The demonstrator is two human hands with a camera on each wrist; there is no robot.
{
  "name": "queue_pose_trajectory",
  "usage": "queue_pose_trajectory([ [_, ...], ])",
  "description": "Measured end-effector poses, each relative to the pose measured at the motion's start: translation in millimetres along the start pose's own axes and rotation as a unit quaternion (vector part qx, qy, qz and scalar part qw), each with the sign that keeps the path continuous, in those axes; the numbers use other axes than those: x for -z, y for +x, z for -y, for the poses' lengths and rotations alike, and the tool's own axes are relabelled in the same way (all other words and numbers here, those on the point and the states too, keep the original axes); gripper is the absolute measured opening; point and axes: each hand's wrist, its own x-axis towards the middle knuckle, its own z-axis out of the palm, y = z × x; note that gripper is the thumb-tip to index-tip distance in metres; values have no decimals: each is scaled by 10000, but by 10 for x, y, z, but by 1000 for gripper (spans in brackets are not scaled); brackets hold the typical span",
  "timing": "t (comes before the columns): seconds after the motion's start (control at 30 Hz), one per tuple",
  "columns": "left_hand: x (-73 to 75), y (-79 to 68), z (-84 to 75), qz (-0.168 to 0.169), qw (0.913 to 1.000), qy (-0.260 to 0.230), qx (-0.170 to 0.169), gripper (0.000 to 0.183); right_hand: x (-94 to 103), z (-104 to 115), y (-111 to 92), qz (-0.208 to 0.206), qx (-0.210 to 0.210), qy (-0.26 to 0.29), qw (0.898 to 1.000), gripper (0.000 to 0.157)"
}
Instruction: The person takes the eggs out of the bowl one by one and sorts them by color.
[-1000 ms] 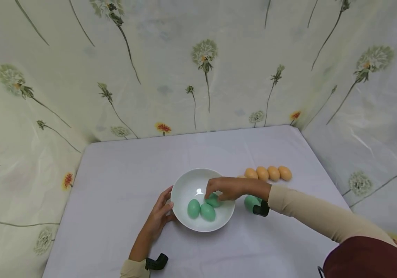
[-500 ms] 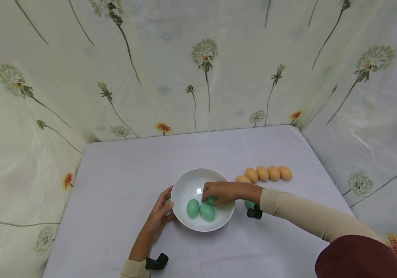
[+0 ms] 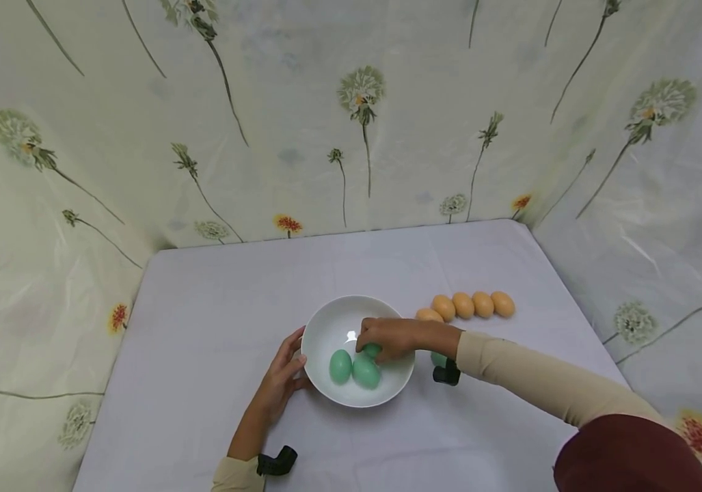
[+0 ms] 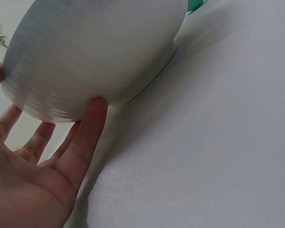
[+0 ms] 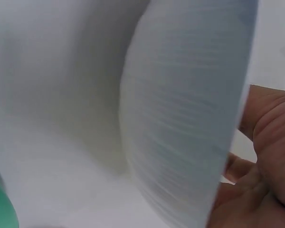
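Note:
In the head view a white bowl (image 3: 327, 328) stands on the table. My left hand (image 3: 279, 376) holds its left side, with the thumb at the rim. The left wrist view shows fingertips (image 4: 99, 105) against the bowl's outer wall. Reaching over the right rim, my right hand (image 3: 390, 337) grips a green egg (image 3: 372, 350) low inside the bowl. Two more green eggs, a left one (image 3: 340, 367) and a right one (image 3: 366, 372), lie in the bowl beside it. In the right wrist view the bowl's wall (image 5: 180, 109) hides the right fingertips.
A row of several orange eggs (image 3: 463, 305) lies on the table behind the right forearm. Green shows under the right wrist, an egg (image 3: 439, 359) partly covered by the forearm and black wrist camera (image 3: 446, 373). Flowered sheeting (image 3: 289, 137) stands behind the white-covered table (image 3: 234, 294).
My right hand has shifted a little left and lower into the bowl, still with the green egg. More of the nearest orange egg shows now. My left hand stays on the bowl.

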Motion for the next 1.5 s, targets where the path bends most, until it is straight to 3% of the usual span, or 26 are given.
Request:
queue_pose_trajectory([
  [0.2,2,22,-4,-16,10000,23,14,52,194,-38,-149,-250,-151,322,9991,40],
  [0.37,9,29,-5,-25,10000,61,-6,53,418,-120,-441,-748,-399,679,9941,42],
  [0.6,22,23,6,59,9999,88,-21,55,581,-345,-984,-1480,-1098,1266,9747,41],
  [0.83,24,-13,20,39,10000,61,-7,54,406,-684,-1440,-1820,-1611,1617,9564,42],
  [1.0,29,-22,21,29,10000,40,-12,55,208,-874,-1626,-1848,-2072,1692,9457,45],
  [1.23,35,-20,6,55,10000,42,19,56,-64,-1033,-1696,-1710,-2259,1471,9477,44],
  [1.5,15,6,-5,145,9999,-9,18,55,-238,-1137,-1723,-1733,-2291,1394,9476,46],
])
